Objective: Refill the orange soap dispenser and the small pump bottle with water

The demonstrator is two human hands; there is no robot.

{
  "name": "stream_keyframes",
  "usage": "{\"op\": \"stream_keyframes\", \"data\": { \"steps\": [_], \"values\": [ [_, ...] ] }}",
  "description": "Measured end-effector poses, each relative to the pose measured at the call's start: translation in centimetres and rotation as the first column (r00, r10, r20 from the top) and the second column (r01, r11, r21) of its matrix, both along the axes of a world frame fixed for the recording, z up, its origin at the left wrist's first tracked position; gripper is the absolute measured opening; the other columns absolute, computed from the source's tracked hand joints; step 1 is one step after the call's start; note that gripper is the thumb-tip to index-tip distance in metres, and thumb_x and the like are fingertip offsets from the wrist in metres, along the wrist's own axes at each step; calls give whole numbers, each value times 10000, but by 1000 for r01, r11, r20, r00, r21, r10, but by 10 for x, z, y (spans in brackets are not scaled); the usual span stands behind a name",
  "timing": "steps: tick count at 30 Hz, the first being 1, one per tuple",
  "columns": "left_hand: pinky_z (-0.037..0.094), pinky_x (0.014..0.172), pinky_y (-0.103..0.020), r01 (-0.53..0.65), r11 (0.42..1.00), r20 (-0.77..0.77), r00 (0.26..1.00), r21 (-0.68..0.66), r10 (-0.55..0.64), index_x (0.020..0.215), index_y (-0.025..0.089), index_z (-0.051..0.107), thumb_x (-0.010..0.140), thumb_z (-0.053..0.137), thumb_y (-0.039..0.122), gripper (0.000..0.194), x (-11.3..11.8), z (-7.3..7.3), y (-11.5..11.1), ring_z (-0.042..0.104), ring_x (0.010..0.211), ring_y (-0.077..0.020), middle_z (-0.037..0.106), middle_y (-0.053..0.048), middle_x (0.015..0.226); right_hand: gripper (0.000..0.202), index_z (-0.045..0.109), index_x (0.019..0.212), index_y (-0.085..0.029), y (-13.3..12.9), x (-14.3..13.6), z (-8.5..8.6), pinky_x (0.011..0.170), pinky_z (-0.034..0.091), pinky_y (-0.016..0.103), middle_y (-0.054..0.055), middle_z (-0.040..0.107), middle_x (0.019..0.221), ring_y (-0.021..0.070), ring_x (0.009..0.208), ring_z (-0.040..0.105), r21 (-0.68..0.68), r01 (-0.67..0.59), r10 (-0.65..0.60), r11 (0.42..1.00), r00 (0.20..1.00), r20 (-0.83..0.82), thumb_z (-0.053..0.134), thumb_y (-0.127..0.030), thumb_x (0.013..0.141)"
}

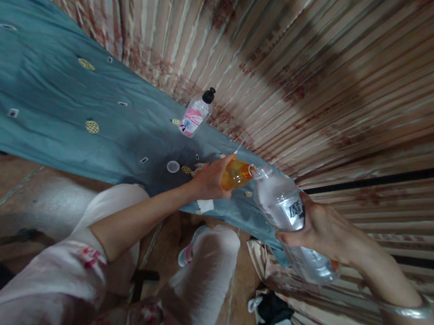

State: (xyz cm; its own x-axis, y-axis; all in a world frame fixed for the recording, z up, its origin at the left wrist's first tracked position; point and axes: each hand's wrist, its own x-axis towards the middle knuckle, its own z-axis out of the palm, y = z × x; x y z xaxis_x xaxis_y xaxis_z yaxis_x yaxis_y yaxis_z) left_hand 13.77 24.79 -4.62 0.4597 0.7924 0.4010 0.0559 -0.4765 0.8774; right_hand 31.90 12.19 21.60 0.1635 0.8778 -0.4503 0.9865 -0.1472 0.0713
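Observation:
My left hand [213, 178] is closed around a small orange bottle [238, 175], tipped over to the right. In my right hand [322, 228] is a large clear plastic bottle [279, 202] with a silver label, tilted so that its neck points to the upper left. The mouths of the two bottles meet or nearly meet; whether they touch I cannot tell. Left of my left hand a small white cap or cup [172, 166] lies on the blue-green cloth [137, 131]. A clear pump bottle [196, 115] with a black top and pink label stands farther back.
Pleated patterned curtains [231, 43] hang behind the cloth-covered surface. A white piece of paper or tissue [206, 205] lies near its front edge. Below are my knees, a tiled floor [10, 200] and a dark-and-white bundle [280, 323] at lower right.

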Motion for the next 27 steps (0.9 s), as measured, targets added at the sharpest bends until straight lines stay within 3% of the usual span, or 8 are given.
{"op": "stream_keyframes", "data": {
  "steps": [9,18,27],
  "values": [
    [524,1282,-645,-7,1000,-10,1000,-5,7,1729,266,367,674,918,216,1192,1,0,0,666,1468,-443,636,-181,1640,466,618,942,-249,0,2,1,597,493,369,5,668,677,276,664,693,-7,-5,5,1000,1000,17,838,-556,668],
    [532,1265,-640,-6,1000,-14,1000,18,7,1739,305,341,701,915,253,1187,2,-5,1,662,1467,-431,639,-152,1634,526,637,1019,-211,3,-5,4,642,502,374,35,694,734,302,739,729,-55,38,-36,998,999,38,809,-568,672],
    [534,1266,-644,-9,1000,-23,1000,22,9,1750,290,338,697,913,237,1201,2,-4,1,662,1469,-439,641,-160,1631,504,639,1003,-234,-1,6,-1,605,470,366,-2,671,694,279,688,706,-4,-4,4,1000,1000,7,791,-586,675]
  ]
}}
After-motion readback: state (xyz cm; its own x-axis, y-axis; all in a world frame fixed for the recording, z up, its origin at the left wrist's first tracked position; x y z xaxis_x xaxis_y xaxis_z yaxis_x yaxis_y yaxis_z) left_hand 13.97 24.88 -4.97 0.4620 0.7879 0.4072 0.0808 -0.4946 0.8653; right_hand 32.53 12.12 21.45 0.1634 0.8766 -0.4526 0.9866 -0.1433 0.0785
